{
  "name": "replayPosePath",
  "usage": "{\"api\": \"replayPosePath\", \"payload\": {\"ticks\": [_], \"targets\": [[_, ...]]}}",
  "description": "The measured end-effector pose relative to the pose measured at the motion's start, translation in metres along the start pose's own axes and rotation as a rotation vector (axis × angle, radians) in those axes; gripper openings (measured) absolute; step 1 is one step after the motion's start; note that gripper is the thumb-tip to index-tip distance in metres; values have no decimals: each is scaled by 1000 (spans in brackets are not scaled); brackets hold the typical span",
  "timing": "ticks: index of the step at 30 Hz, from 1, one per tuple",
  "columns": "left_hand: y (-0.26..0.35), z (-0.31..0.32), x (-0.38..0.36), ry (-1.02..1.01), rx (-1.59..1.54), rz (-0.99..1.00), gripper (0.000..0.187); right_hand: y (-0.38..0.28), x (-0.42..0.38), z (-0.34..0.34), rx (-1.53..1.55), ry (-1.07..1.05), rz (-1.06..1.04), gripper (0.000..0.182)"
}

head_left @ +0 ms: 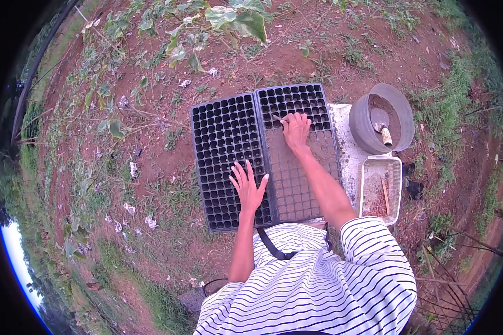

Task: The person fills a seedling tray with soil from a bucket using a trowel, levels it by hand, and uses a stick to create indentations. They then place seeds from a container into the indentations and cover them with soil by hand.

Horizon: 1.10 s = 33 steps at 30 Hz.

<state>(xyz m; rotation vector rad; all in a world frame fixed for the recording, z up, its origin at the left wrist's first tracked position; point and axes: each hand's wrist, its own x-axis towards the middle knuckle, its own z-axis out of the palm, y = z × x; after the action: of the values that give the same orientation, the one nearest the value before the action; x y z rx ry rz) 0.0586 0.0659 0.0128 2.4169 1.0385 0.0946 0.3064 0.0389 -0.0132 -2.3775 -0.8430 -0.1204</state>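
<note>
Two black seedling trays lie side by side before me. The cells of the left tray [226,128] look dark and hollow. Brown soil [293,187] covers the nearer part of the right tray [290,88], while its far rows show dark open cells. My left hand [249,187] rests over the left tray, fingers spread, holding nothing. Over the right tray, at the border between soil and open cells, my right hand [297,129] is closed around a small thin stick [277,118], whose tip points left. The rest of the stick is hidden by the fingers.
Right of the trays stands a grey round tub [359,131] with soil and a trowel [380,124] inside. Nearer me, a white basket [398,190] holds small reddish bits and a wooden strip [385,195]. A leafy plant [237,22] grows beyond the trays.
</note>
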Motion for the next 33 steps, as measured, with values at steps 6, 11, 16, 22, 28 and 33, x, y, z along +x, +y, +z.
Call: {"api": "replayPosePath", "payload": {"ticks": [6,11,16,22,28,33], "targets": [[-19,15,-18,-105,95,-38,82,6,15,-34,141,-292,67,16],[-21,20,-18,-107,83,-43,82,4,15,-52,63,-506,-53,18],[-22,22,-18,-74,112,-38,82,-5,19,-49,17,-552,-137,16],[-22,26,-19,-17,113,-33,81,3,11,-17,-35,-501,-150,16],[-24,28,-18,15,121,-10,82,-2,-1,-13,65,-440,-94,15],[-24,26,-15,-9,122,-10,82,-1,11,-30,258,-408,122,19]]}}
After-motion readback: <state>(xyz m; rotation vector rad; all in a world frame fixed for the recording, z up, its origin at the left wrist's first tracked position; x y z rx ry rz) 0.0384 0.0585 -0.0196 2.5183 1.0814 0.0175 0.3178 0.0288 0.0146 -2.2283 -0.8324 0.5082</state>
